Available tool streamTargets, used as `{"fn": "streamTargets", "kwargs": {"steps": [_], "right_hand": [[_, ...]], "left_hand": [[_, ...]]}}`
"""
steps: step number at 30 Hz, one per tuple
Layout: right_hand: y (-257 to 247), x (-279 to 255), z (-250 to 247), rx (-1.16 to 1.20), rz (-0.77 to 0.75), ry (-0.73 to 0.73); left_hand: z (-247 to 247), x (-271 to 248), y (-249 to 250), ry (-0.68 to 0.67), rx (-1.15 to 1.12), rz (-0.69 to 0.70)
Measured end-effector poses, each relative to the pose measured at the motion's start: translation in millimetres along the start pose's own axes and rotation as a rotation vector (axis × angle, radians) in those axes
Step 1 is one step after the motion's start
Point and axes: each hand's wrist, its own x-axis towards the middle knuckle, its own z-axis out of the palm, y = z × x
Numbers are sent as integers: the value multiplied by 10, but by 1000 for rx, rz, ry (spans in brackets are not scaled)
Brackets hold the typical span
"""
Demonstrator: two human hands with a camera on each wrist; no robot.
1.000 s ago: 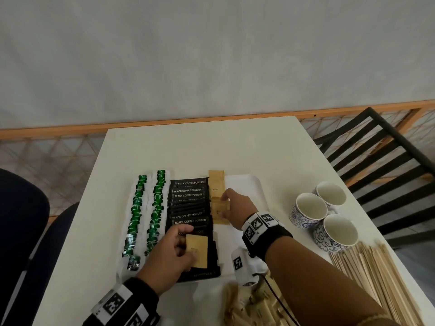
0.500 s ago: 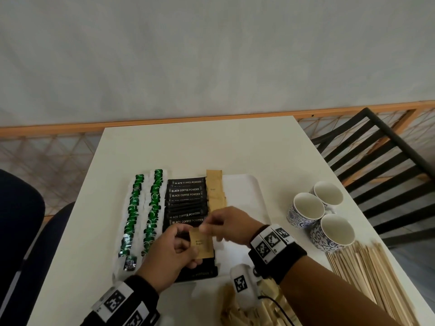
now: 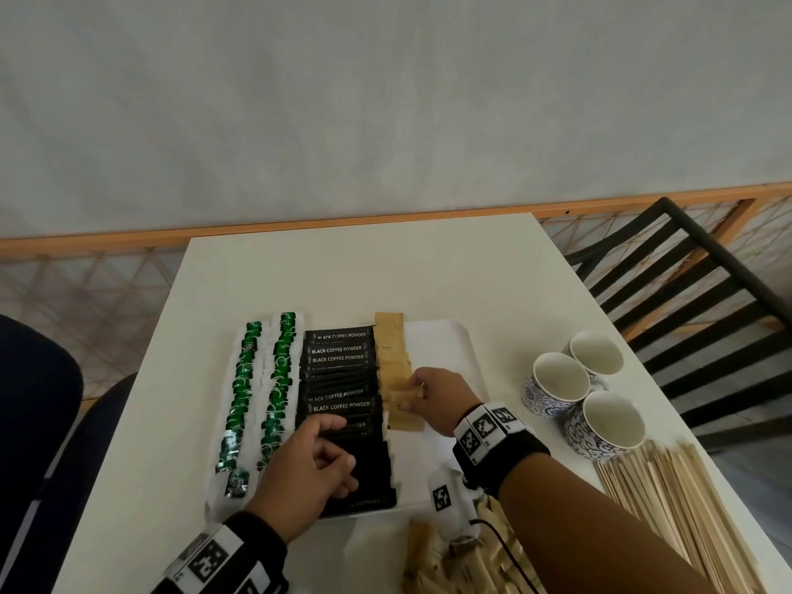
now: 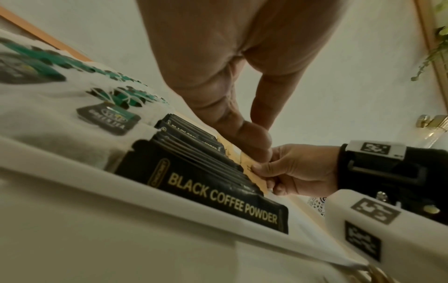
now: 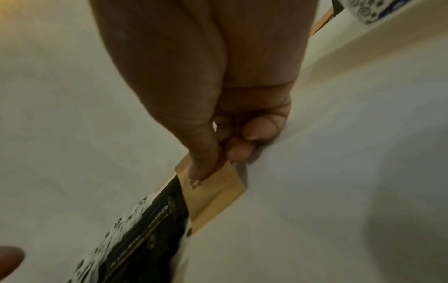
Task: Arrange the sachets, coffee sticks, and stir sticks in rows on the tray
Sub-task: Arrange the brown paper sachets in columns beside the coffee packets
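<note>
Brown sachet at the brown row on the tray.

My right hand [image 3: 437, 398] pinches a brown sachet [image 5: 213, 193] between thumb and fingers at the near end of the brown sachet row [image 3: 392, 358], beside the black coffee sticks [image 3: 343, 405] on the white tray [image 3: 445, 349]. My left hand [image 3: 308, 473] hovers loosely curled over the coffee sticks, holding nothing.

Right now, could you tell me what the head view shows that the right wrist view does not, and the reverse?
Head view only: three cups, the stir sticks on the table, two green tea rows, the left hand over the black coffee row.

Right wrist view only: the thumb pinching the brown sachet close up.

Both: the right hand on the brown sachet beside the black coffee row, on the tray.
</note>
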Motion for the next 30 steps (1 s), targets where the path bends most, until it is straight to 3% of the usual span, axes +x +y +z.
{"fn": "streamTargets", "kwargs": {"steps": [15,20,26,30], "right_hand": [[-63,37,75,61,13,113],[-69,-355,-142,6,-119,61],[-48,-1145,-178,-320,-374,-321],[75,-1440,118,-501,-468,-332]], "left_hand": [[-23,-43,-28,5,12,-8],[-42,-90,-45,-30,86,24],[91,-226,-108,-332,418,150],[237,-272,-182,-531,707,228]]}}
